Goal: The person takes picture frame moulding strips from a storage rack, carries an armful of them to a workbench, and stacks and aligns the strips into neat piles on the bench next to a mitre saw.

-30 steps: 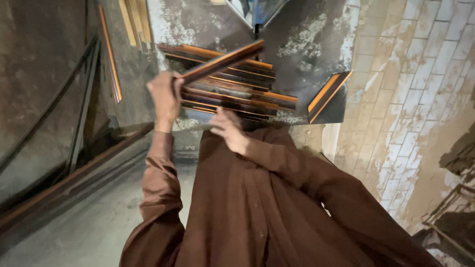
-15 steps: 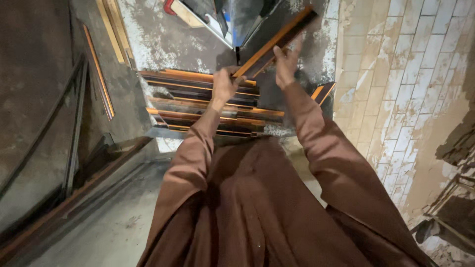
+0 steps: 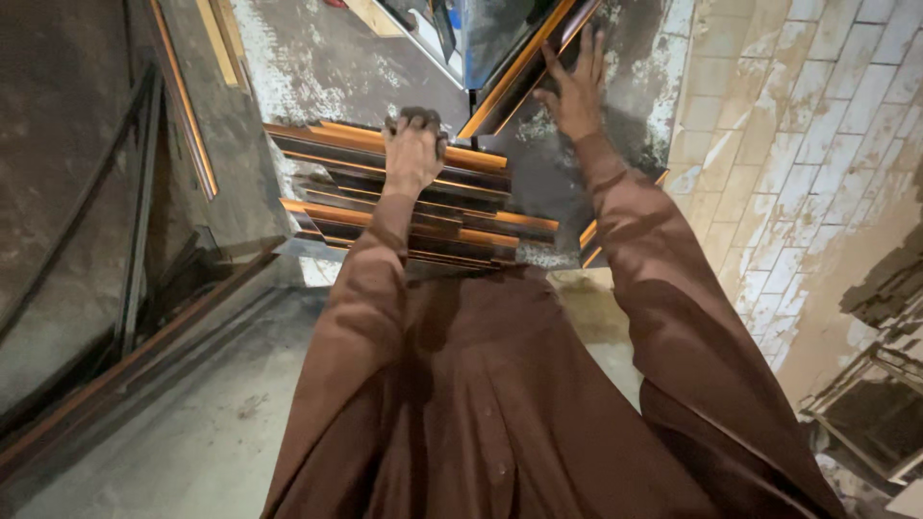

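Left hand, upper centre of frame, is closed on the top bar of the stacked brown-and-orange metal sections. Right hand, fingers spread, presses flat on a slanted long section at top. Step in hand, as judged: positioning that section; it needs a firm grasp first.

A long dark strip with orange edges leans diagonally up from a horizontal stack of like strips.

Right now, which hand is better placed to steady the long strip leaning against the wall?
Right. The right hand already lies flat with fingers spread on the long brown-and-orange strip leaning up the wall. The left hand is lower and closed over the top strip of the stacked strips, so it looks occupied.
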